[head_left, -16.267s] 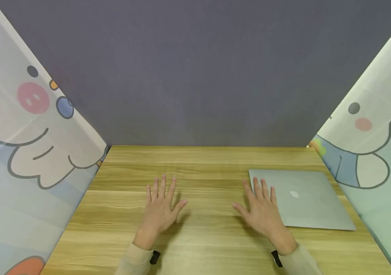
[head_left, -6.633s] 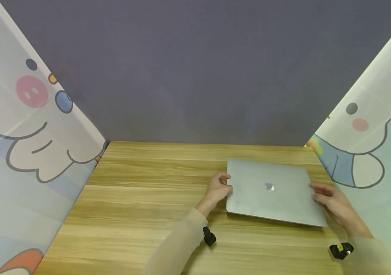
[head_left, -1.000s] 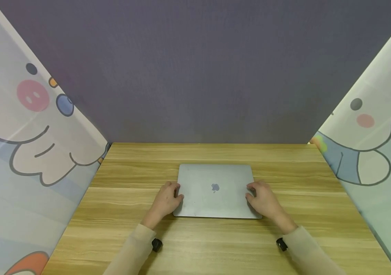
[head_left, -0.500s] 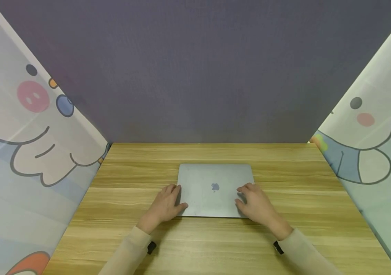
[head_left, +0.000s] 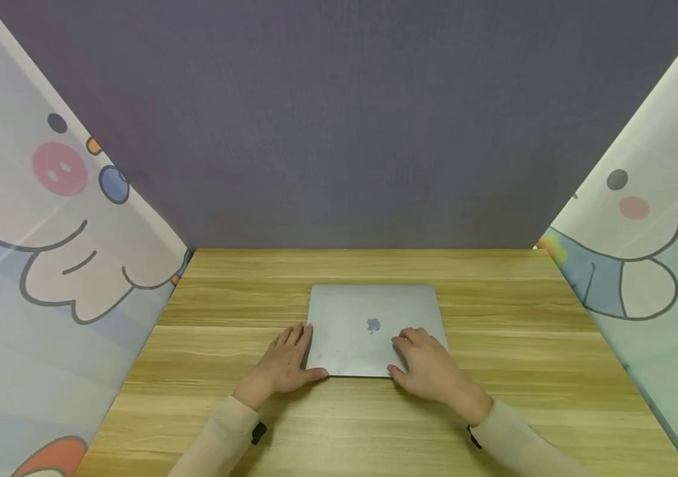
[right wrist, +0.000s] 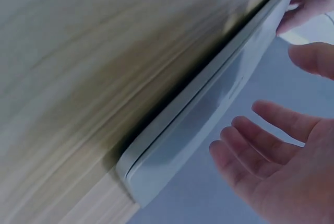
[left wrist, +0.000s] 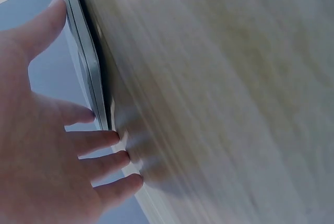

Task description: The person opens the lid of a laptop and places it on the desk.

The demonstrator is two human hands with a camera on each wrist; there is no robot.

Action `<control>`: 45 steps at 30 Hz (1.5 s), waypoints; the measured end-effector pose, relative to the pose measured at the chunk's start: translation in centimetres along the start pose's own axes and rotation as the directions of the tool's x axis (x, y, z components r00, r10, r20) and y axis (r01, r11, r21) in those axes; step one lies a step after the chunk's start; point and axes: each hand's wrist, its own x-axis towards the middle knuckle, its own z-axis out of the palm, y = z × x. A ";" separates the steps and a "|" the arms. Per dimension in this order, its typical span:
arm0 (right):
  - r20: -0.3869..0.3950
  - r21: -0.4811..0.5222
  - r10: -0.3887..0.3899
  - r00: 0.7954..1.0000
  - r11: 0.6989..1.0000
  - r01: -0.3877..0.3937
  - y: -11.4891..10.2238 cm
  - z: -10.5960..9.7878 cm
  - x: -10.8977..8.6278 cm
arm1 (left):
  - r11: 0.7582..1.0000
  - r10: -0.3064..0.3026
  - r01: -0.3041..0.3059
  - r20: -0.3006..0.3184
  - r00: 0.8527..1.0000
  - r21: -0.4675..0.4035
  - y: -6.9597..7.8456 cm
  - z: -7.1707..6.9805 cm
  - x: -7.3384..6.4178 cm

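Note:
A closed silver laptop with an apple logo lies flat near the middle of the wooden table. At its left side is my left hand, fingers straight and spread along the edge, thumb reaching the front left corner. In the left wrist view the fingertips come right down to the table beside the laptop's edge. My right hand is over the front right part of the lid, fingers loosely bent and thumb near the front edge. The right wrist view shows nothing between that hand's thumb and fingers.
The wooden table extends around the laptop on all sides. A dark grey panel rises behind it, and cartoon-printed curtains flank both sides. Each wrist carries a small black device by the sleeve.
Earlier the laptop was carried from the right side to the middle. In the last second both hands have released its sides; the left spread its fingers, the right slid leftward over the lid's front.

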 end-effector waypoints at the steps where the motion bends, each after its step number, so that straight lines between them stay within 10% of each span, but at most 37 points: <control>1: 0.005 -0.005 -0.014 1.000 1.000 0.014 -0.2 0.1 0.0 | 1.000 -0.003 0.003 0.002 1.000 -0.001 -0.1 0.0 0.0; 45: -0.048 -0.289 -0.240 0.970 0.933 0.216 -0.5 2.8 1.0 | 0.999 -0.038 0.038 0.007 0.999 -0.028 0.1 -0.3 0.2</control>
